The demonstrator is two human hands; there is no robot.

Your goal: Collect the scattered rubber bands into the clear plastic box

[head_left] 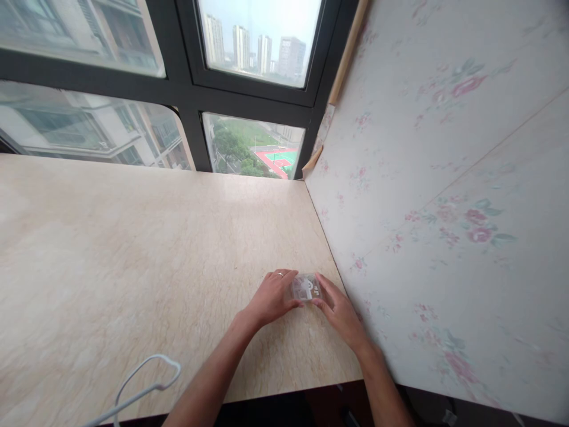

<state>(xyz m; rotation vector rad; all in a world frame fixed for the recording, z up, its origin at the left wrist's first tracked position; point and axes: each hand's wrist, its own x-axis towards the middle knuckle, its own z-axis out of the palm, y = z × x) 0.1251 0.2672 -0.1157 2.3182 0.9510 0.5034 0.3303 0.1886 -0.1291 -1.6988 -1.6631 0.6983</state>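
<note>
A small clear plastic box [306,287] with small light and brownish pieces inside is between my hands, close to the wall on the right side of the marble sill. My left hand [276,296], with a ring on one finger, grips the box's left side, thumb at the near edge and fingers at the far edge. On the opposite side, my right hand [334,303] holds the box the same way. What the pieces inside are is too small to make out.
The marble-patterned sill [133,255] runs left below the dark window frame [178,83]. A floral-papered wall [427,237] rises close beside my right arm. A white cable [151,386] loops over the sill's near edge at lower left.
</note>
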